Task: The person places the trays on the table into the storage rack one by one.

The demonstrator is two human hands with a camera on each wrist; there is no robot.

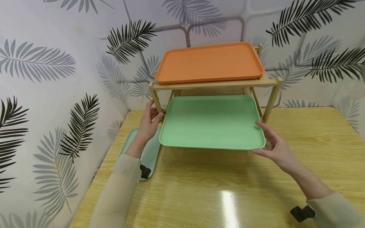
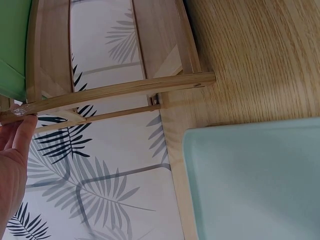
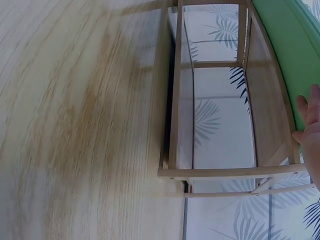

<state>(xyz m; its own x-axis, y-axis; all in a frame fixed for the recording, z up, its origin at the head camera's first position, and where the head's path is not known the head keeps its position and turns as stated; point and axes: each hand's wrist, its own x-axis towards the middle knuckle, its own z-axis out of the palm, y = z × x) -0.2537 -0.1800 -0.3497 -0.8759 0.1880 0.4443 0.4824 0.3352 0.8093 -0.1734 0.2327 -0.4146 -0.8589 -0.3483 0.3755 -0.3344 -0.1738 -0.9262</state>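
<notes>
A green tray sits on the middle level of a wooden rack, its front part sticking out past the rack's front legs. My right hand holds this tray at its front right corner, thumb at the front edge and fingers at the right side. In the right wrist view, the fingers lie against the green tray. My left hand grips the rack's front left leg, fingers behind it and thumb in front. The left wrist view shows the fingertips at this leg.
An orange tray lies on the rack's top level. On the table, a pale blue-green tray lies left of the rack, partly under my left forearm. Leaf-patterned wall covering stands behind and to the left.
</notes>
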